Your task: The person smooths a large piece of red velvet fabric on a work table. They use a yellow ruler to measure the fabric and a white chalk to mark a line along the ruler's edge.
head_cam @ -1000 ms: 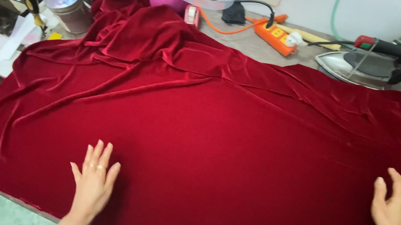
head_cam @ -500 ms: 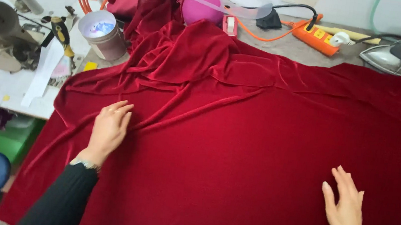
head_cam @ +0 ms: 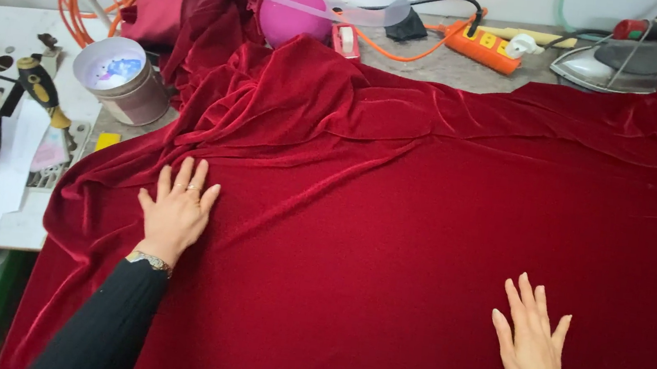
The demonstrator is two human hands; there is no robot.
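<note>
Pressing flat on red velvet cloth (head_cam: pixel 420 244), both hands show spread fingers. Left hand (head_cam: pixel 174 212) lies just below the bunched folds (head_cam: pixel 289 98); right hand (head_cam: pixel 531 344) rests well apart on smooth cloth.

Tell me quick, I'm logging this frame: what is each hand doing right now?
Left hand: open, flat on the red velvet fabric, holding nothing.
Right hand: open, flat on the same fabric, holding nothing.

Soft, sheeny red velvet cloth (head_cam: pixel 391 216); glossy metal iron (head_cam: pixel 605 69)
</note>
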